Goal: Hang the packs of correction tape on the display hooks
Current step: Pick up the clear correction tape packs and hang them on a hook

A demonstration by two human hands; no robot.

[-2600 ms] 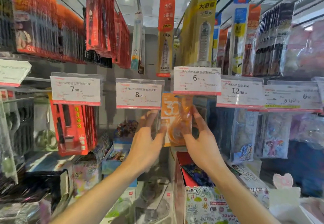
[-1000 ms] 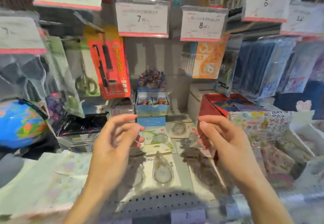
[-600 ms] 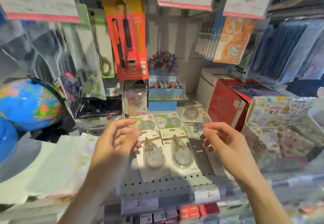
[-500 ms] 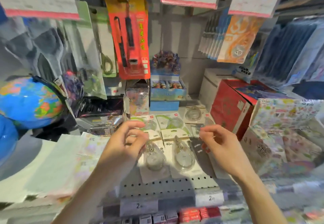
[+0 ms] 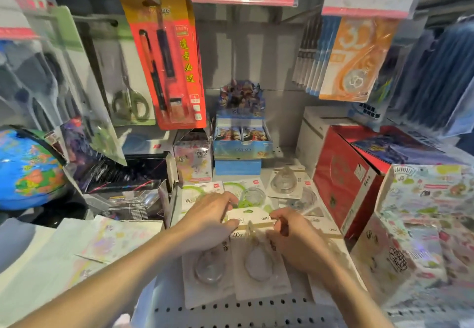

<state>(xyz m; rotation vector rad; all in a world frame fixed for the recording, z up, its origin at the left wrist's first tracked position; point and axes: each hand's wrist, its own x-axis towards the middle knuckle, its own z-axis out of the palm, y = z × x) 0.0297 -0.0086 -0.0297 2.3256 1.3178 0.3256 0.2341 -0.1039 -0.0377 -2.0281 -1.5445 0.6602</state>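
Left hand [image 5: 207, 221] and right hand [image 5: 295, 238] grips clamped on top corners of white carded clear-blister correction tape pack [image 5: 257, 256] lying on perforated grey shelf [image 5: 243, 312].

White-card clear-blister correction tape packs [image 5: 259, 263] lie mid-shelf near front edge of perforated grey metal shelf [image 5: 230, 312]; blue globe [image 5: 28, 168] left, red cardboard box [image 5: 343, 181] right.

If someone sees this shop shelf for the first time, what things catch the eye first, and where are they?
First, the two hands: the left hand and right hand meet at the top of a white correction tape pack lying on the shelf at centre. Next, the bright orange-red pen pack hanging upper left, and the blue globe at the far left.
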